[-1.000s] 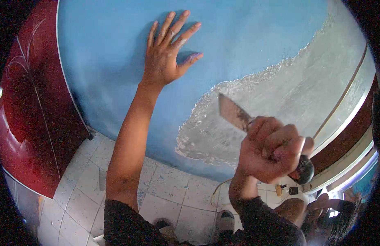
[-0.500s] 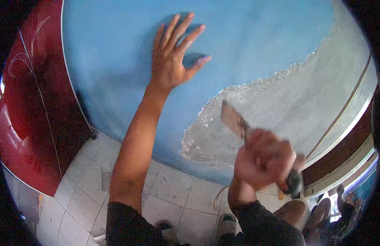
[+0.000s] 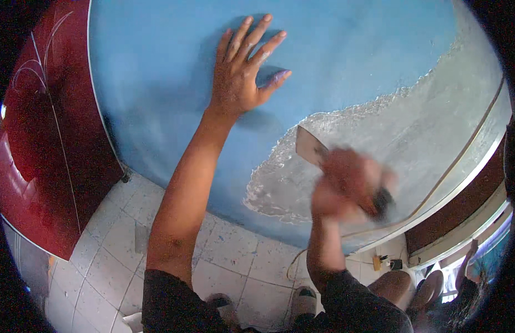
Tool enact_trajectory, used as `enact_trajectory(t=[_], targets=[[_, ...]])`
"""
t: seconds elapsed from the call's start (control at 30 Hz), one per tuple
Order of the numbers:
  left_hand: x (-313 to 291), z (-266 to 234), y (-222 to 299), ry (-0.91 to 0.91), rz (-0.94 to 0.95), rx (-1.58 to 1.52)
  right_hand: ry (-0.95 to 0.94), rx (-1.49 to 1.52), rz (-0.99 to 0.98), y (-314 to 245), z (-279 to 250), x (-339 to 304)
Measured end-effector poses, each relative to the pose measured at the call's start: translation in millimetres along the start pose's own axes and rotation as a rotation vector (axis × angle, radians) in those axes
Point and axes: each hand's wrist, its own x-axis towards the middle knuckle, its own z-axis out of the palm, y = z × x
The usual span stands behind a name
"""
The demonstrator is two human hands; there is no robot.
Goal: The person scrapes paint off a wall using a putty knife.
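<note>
In the middle right of the frame, the right hand (image 3: 346, 186) is closed in a fist around the handle of a scraper (image 3: 313, 149). The hand is blurry, so its fingers are hard to pick out, but the fist is clearly wrapped tight. The flat blade sticks out of the fist toward the upper left. Its long line runs from the dark handle end at the lower right up to the blade's wide edge at the upper left. That edge sits right at the ragged line where the blue paint (image 3: 335, 50) meets the bare grey patch (image 3: 413, 139) of the wall. I cannot tell if the blade is touching the wall or just above it. The blue paint lies up and to the left of the blade, and the grey patch lies to the right and below it. The left hand (image 3: 241, 77) is open, with fingers spread flat on the blue paint in the upper middle of the frame. It is well apart from the blade, so the right hand is much nearer to the paint line. A red door (image 3: 41, 144) stands at the left, and a pale tiled floor (image 3: 113, 244) shows below.
</note>
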Motion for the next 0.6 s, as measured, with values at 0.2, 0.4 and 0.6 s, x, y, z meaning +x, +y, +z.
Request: enact_trajectory(t=[0.2,0.4,0.6], targets=[[-3,-4,0,-0.025,-0.011,0.011,0.018,-0.376,0.067,9,-16,-21],[-5,-3,1,-0.055,-0.028,0.026,0.089,-0.242,0.075,-2,7,-10],[-6,-5,0,-0.050,-0.017,0.016,0.160,-0.365,0.130,32,6,-38]])
